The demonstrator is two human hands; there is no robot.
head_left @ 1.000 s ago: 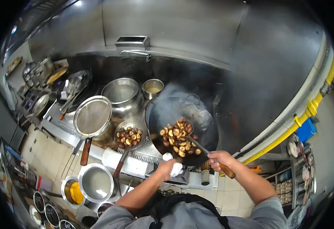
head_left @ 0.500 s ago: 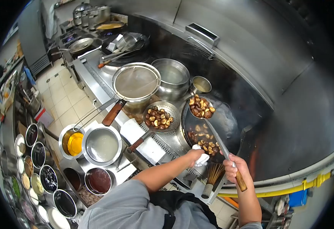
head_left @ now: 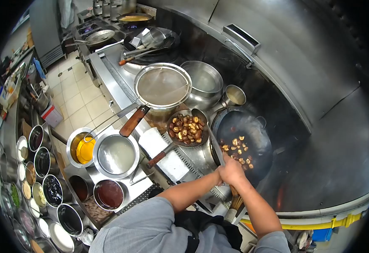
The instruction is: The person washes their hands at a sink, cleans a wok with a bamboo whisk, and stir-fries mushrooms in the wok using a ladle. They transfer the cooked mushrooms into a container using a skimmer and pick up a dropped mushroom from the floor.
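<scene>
My right hand [head_left: 232, 172] is closed around a long-handled ladle [head_left: 214, 139]. The ladle's bowl tips over the right side of a perforated strainer [head_left: 172, 141], which is heaped with brown mushrooms [head_left: 186, 128]. My left hand [head_left: 220, 174] sits at the near rim of the dark wok [head_left: 258, 147], partly behind my right hand. Its fingers are mostly hidden; the earlier frame shows them closed on a white cloth at this rim. Several mushroom pieces [head_left: 238, 144] are scattered in the wok.
Left of the wok stand a fine sieve [head_left: 163, 86] over a pot, a large metal pot [head_left: 203, 80] and a small pot [head_left: 235, 96]. Closer are a bowl of cloudy liquid [head_left: 117, 156], yellow oil [head_left: 85, 150], dark red sauce [head_left: 110, 195] and a bamboo brush [head_left: 236, 202].
My right hand has swung the ladle left from above the wok to the strainer. The strainer's mushroom heap has grown and fewer pieces show in the wok. The camera view has shifted slightly.
</scene>
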